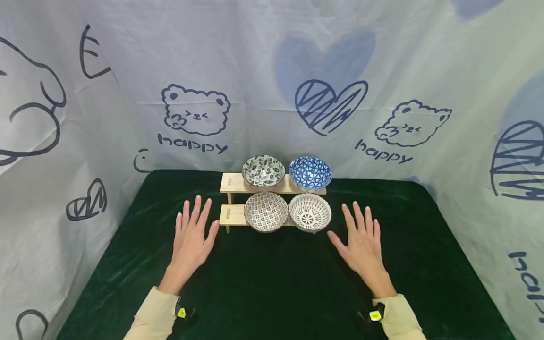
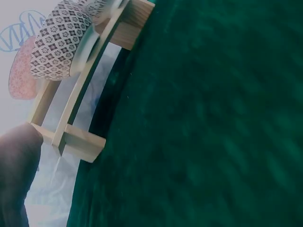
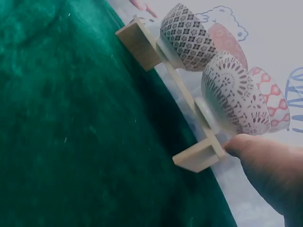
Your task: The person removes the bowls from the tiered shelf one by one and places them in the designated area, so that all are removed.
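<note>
My left hand point(image 1: 191, 241) is spread with straight fingers left of a two-step wooden stand point(image 1: 231, 213). Its thumb is close to the stand's front step. On the other side, my right hand point(image 1: 361, 243) is also spread, its thumb near the front right bowl. Neither hand holds anything; whether the palms touch the cloth I cannot tell. The rear step bears a grey-green leaf-patterned bowl point(image 1: 263, 171) and a blue triangle-patterned bowl point(image 1: 310, 173). On the front step sit a brown lattice-patterned bowl point(image 1: 266, 211) and a white bowl with a dark radial pattern point(image 1: 310, 212).
Dark green velvety cloth point(image 1: 272, 283) covers the table under the stand. Behind and at both sides hangs a white curtain point(image 1: 255, 71) printed with bears, hearts and lettering. Each wrist wears a dark strapped device, beside pale yellow sleeves point(image 1: 155, 314).
</note>
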{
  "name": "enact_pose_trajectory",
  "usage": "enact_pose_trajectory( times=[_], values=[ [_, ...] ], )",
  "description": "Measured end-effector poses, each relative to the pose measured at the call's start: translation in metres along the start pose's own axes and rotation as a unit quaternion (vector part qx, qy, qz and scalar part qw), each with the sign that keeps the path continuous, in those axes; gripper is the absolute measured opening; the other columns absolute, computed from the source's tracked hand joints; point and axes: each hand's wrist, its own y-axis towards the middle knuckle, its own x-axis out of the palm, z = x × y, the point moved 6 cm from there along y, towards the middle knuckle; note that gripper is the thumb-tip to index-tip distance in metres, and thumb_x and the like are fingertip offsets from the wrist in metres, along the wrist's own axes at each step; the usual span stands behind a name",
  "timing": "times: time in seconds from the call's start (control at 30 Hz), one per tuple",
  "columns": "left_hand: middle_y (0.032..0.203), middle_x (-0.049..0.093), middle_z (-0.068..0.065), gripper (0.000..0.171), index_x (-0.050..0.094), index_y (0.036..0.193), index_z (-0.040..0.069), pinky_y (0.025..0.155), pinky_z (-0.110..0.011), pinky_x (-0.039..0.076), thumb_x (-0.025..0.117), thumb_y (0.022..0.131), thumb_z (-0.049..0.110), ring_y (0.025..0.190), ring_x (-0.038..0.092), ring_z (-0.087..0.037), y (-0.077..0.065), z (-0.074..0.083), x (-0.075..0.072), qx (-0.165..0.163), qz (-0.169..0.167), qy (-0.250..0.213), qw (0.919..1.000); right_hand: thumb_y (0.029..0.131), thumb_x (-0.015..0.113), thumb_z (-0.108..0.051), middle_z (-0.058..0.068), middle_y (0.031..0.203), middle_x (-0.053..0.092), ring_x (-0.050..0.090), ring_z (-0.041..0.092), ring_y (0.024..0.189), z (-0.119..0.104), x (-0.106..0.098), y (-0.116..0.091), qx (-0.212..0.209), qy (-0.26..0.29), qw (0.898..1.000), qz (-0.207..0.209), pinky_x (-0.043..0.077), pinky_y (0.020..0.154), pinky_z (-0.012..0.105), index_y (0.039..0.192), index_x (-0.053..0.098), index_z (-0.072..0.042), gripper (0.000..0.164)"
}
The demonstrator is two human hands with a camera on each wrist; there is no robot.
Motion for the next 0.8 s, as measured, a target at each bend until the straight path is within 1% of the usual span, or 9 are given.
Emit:
enact_pose_trajectory(
  times=[0.07,0.13,0.23,0.33,0.43,0.57,0.63,0.7,0.8],
  values=[
    [0.176,0.006,-0.011,0.076,0.017,0.169,0.016,0.126,-0.067,0.009,0.047,0.108,0.05,0.162,-0.007,-0.034,0.004,0.002,0.004,-0.009,-0.012,-0.026,0.9996,0.093,0.07,-0.054,0.016,0.175,0.006,-0.001,0.044,0.16,-0.004,0.001,0.003,-0.006,0.034,0.999,-0.013,0.004,0.125,0.07,0.169,0.013,-0.019,0.101],
    [0.176,0.002,-0.01,0.08,0.012,0.169,0.014,0.127,-0.065,0.008,0.047,0.108,0.052,0.162,-0.009,-0.033,0.008,0.004,0.009,-0.017,-0.028,-0.054,0.998,0.091,0.076,-0.049,0.017,0.175,0.008,0.002,0.044,0.16,-0.009,0.001,0.006,-0.01,0.079,0.996,-0.027,0.008,0.124,0.071,0.169,0.009,-0.017,0.108],
    [0.176,-0.001,-0.01,0.088,0.009,0.168,0.009,0.127,-0.063,0.009,0.051,0.106,0.054,0.162,-0.007,-0.034,0.013,0.007,0.015,-0.023,-0.045,-0.096,0.9941,0.089,0.082,-0.041,0.018,0.174,0.013,0.011,0.044,0.159,-0.018,-0.001,0.012,-0.021,0.155,0.987,-0.047,0.015,0.123,0.072,0.169,0.007,-0.013,0.113],
    [0.176,0.001,-0.012,0.092,0.009,0.168,0.006,0.127,-0.064,0.012,0.056,0.104,0.054,0.162,-0.002,-0.036,0.018,0.01,0.021,-0.025,-0.052,-0.142,0.9882,0.087,0.086,-0.036,0.018,0.173,0.017,0.019,0.044,0.158,-0.027,-0.001,0.017,-0.032,0.215,0.974,-0.061,0.022,0.122,0.07,0.168,0.007,-0.012,0.116],
    [0.176,0.005,-0.013,0.094,0.01,0.168,0.006,0.126,-0.065,0.013,0.061,0.103,0.051,0.162,0.002,-0.038,0.022,0.009,0.03,-0.025,-0.062,-0.191,0.9793,0.085,0.088,-0.036,0.018,0.173,0.017,0.022,0.042,0.157,-0.034,-0.002,0.02,-0.04,0.259,0.962,-0.073,0.024,0.122,0.068,0.168,0.007,-0.01,0.119],
    [0.176,0.007,-0.014,0.094,0.009,0.168,0.007,0.126,-0.064,0.014,0.066,0.103,0.044,0.161,0.003,-0.039,0.026,0.008,0.041,-0.019,-0.073,-0.255,0.964,0.082,0.09,-0.038,0.017,0.174,0.016,0.02,0.042,0.158,-0.04,0.0,0.024,-0.038,0.301,0.949,-0.083,0.022,0.123,0.068,0.167,0.009,-0.009,0.122],
    [0.176,0.008,-0.013,0.095,0.01,0.168,0.006,0.127,-0.063,0.014,0.068,0.102,0.04,0.161,0.004,-0.039,0.027,0.008,0.045,-0.015,-0.076,-0.281,0.9564,0.082,0.09,-0.037,0.017,0.173,0.017,0.02,0.042,0.158,-0.04,0.001,0.027,-0.033,0.319,0.944,-0.083,0.021,0.123,0.068,0.167,0.011,-0.009,0.12],
    [0.175,0.009,-0.013,0.094,0.011,0.168,0.006,0.127,-0.062,0.016,0.07,0.101,0.035,0.161,0.007,-0.038,0.028,0.008,0.048,-0.009,-0.075,-0.295,0.9524,0.082,0.09,-0.036,0.017,0.172,0.02,0.022,0.042,0.157,-0.04,0.004,0.028,-0.028,0.337,0.938,-0.082,0.021,0.123,0.068,0.167,0.013,-0.01,0.118],
    [0.174,0.014,-0.013,0.091,0.015,0.167,0.005,0.127,-0.059,0.02,0.073,0.1,0.029,0.16,0.015,-0.036,0.027,0.006,0.05,-0.004,-0.065,-0.314,0.9473,0.084,0.089,-0.032,0.018,0.171,0.023,0.024,0.041,0.157,-0.038,0.011,0.029,-0.023,0.371,0.925,-0.079,0.022,0.124,0.066,0.167,0.013,-0.009,0.115]
  ],
)
